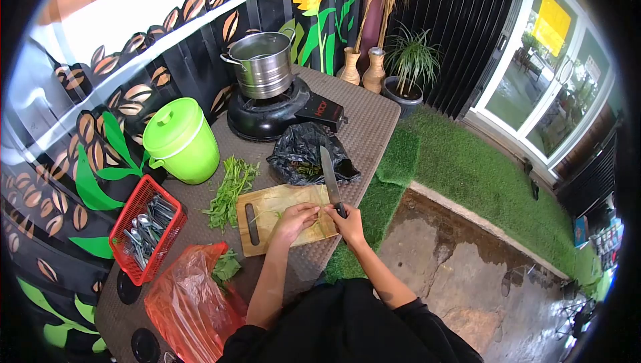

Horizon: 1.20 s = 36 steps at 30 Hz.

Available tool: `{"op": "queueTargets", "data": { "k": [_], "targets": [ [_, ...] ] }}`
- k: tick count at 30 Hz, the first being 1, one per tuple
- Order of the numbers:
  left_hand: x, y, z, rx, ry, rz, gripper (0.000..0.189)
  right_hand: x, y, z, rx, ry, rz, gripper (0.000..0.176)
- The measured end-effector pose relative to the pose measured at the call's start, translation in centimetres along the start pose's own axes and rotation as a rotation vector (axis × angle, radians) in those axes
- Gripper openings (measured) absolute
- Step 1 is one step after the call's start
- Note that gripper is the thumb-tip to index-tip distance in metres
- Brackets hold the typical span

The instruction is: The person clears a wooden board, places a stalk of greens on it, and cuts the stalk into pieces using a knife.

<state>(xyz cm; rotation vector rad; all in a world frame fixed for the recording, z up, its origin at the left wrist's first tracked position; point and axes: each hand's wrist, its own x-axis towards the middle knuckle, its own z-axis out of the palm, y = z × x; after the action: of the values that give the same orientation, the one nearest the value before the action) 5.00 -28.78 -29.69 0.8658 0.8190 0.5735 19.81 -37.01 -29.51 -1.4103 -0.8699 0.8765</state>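
My right hand (346, 223) is closed around the black handle of a kitchen knife (329, 172), its blade pointing up and away from me. Fingertips pinched together, my left hand (298, 221) is over the wooden cutting board (267, 201), close to the right hand. A thin green stem appears to be between its fingers, though it is small and partly hidden. Left of the board lies a pile of leafy green stems (232, 193). Just beyond the board, an open black plastic bag (304, 149) has some green and brownish bits inside.
A steel pot (262, 69) sits on a black portable stove (257, 120) at the back. To the left stand a lidded green bucket (183, 142) and a red basket (125, 219) of cutlery. An orange plastic bag (190, 299) with a leafy bunch (226, 267) lies near me.
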Motion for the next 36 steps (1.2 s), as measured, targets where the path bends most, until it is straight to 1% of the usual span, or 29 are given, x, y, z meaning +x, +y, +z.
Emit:
{"op": "queueTargets", "data": {
  "k": [2, 4, 5, 7, 8, 10, 12, 14, 18, 21, 23, 25, 27, 30, 32, 33, 35, 36],
  "targets": [
    [0.2, -0.2, 0.0, -0.042, 0.006, 0.031, 0.016, -0.3, 0.4, -0.1, -0.012, -0.002, -0.019, 0.021],
    [0.3, -0.3, -0.2, -0.084, 0.012, 0.062, 0.015, -1.3, -0.6, -0.1, 0.212, -0.014, 0.05, 0.025],
    [0.4, -0.3, -0.2, -0.123, 0.0, 0.072, 0.014, -1.6, -0.8, -0.1, 0.212, -0.015, 0.05, 0.025],
    [0.3, -0.3, -0.1, -0.161, -0.012, 0.081, 0.013, -2.1, -1.0, 0.1, 0.203, -0.103, -0.059, 0.029],
    [0.3, -0.2, -0.1, -0.177, -0.008, 0.092, 0.013, -2.4, -1.1, 0.1, 0.203, -0.104, -0.058, 0.029],
    [0.4, -0.3, -0.1, -0.193, -0.004, 0.103, 0.013, -2.7, -1.0, 0.2, 0.145, -0.119, -0.011, 0.029],
    [0.3, -0.2, -0.1, -0.237, 0.004, 0.137, 0.014, -2.7, -0.4, 0.4, 0.15, -0.106, -0.018, 0.031],
    [0.1, 0.0, 0.0, -0.239, 0.033, 0.144, 0.014, -2.6, 0.4, 0.5, 0.18, -0.131, 0.034, 0.034],
    [0.0, 0.0, 0.0, -0.253, 0.071, 0.15, 0.015, -2.2, 1.1, 0.4, 0.149, -0.161, 0.038, 0.037],
    [0.0, 0.1, -0.2, -0.22, 0.076, 0.156, 0.017, -2.0, 0.5, 0.6, 0.201, -0.17, 0.101, 0.039],
    [-0.2, 0.2, 0.0, -0.192, 0.086, 0.15, 0.018, -2.1, -0.2, 0.5, 0.279, -0.192, 0.23, 0.04],
    [-0.2, 0.1, 0.0, -0.165, 0.097, 0.143, 0.019, -2.1, -0.4, 0.5, 0.286, -0.199, 0.233, 0.04],
    [-0.1, 0.1, 0.1, -0.21, 0.056, 0.166, 0.02, -2.2, -0.7, 0.6, 0.292, -0.208, 0.236, 0.04],
    [-0.3, 0.1, 0.1, -0.197, 0.048, 0.169, 0.02, -2.2, -0.8, 0.7, 0.305, -0.23, 0.219, 0.04],
    [-0.3, 0.0, 0.0, -0.21, 0.039, 0.175, 0.02, -2.2, -0.7, 0.8, 0.212, -0.214, 0.141, 0.039],
    [-0.2, -0.1, 0.0, -0.222, 0.03, 0.181, 0.02, -2.2, -0.5, 0.8, 0.212, -0.214, 0.141, 0.039],
    [-0.1, -0.2, 0.0, -0.233, 0.029, 0.186, 0.02, -2.0, 0.1, 1.0, 0.173, -0.206, -0.018, 0.033],
    [-0.1, -0.2, 0.1, -0.245, 0.029, 0.192, 0.019, -2.0, 0.2, 1.1, 0.172, -0.206, -0.019, 0.033]
  ]
}}
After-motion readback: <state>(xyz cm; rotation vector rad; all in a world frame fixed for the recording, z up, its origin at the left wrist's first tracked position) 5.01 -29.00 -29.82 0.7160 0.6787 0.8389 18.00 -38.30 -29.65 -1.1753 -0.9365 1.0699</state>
